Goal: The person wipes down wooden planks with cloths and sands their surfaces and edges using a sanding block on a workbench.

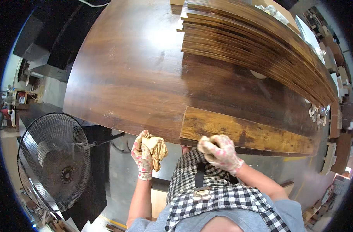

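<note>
A patterned work glove covers my left hand, which is closed around a crumpled yellowish-brown cloth just off the table's front edge. My right hand, in a matching glove, has its fingers curled at the near edge of a brown wood-grain board. Whatever those fingers hold, if anything, is hidden. The board lies flat along the front of the large dark brown table, with its left end towards the middle.
A tall stack of similar boards lies on the far right of the table. To my left stands a black fan with a wire cage. Small pale pieces lie near the table's right end.
</note>
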Tool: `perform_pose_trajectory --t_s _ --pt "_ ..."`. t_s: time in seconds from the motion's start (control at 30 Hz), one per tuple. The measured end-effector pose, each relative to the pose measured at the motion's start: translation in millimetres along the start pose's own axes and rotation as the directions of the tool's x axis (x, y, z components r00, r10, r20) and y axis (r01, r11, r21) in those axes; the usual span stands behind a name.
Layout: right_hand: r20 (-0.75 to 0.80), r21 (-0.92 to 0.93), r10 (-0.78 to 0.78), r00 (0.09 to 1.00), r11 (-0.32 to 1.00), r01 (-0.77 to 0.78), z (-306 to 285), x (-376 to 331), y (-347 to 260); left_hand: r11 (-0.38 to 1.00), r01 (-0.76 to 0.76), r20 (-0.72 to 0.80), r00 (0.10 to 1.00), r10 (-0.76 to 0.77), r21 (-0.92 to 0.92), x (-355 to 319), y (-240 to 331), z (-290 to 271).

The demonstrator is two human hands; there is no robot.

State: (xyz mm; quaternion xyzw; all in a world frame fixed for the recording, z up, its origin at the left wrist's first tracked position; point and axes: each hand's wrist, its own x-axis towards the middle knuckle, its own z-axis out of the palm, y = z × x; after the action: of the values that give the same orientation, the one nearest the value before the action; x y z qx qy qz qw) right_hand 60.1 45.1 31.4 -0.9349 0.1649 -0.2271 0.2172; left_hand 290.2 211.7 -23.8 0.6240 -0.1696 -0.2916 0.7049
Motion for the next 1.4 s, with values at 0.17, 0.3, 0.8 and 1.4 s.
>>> perform_pose_trajectory --t_s 0.17,0.3,0.8,1.4 --pt "0.015 0.032 0.095 0.995 0.995 -0.095 16.5 36.9 -21.6 0.999 -0.027 0.055 0.998 0.028 -0.022 4.9 5.2 20.1" --pt "0.072 0.024 0.142 0.987 0.989 -0.144 37.4 45.5 -22.7 0.999 0.014 0.103 0.995 -0.009 -0.047 8.9 12.9 27.8" --pt "-0.006 0.080 0.150 0.989 0.986 -0.149 27.7 48.6 -27.8 0.999 0.021 0.097 0.995 -0.016 -0.047 11.9 0.4 24.0" --pt "-0.022 0.154 0.150 0.988 0.977 -0.145 -4.1 26.1 -35.3 1.000 0.018 0.076 0.997 -0.018 0.001 8.3 -8.8 23.2"
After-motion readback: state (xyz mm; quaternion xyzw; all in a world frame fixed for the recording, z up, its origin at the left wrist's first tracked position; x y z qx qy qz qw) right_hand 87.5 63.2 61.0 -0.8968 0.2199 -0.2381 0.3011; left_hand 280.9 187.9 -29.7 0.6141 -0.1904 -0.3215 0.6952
